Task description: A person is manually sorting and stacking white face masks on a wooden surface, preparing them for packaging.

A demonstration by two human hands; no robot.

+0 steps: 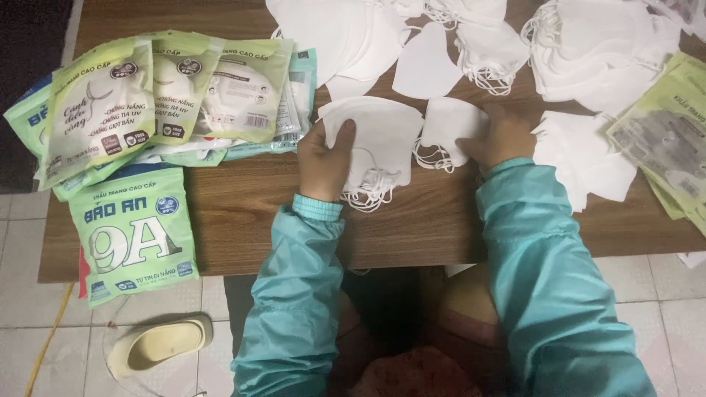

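Note:
My left hand [323, 158] grips the left edge of a small stack of folded white face masks [382, 143] lying on the wooden table [250, 213], thumb on top. Their elastic ear loops [371, 192] spill toward the table's front edge. My right hand [496, 136] rests on a smaller folded white mask [448, 125] just right of that stack, fingers curled over it. Both arms wear teal jacket sleeves.
Green and white printed mask packets [184, 92] fan across the table's left; a larger green packet [132, 231] hangs over the front edge. Piles of loose white masks [596, 51] lie at the back and right, beside more packets [669, 140]. A beige slipper [158, 342] lies on the tiled floor.

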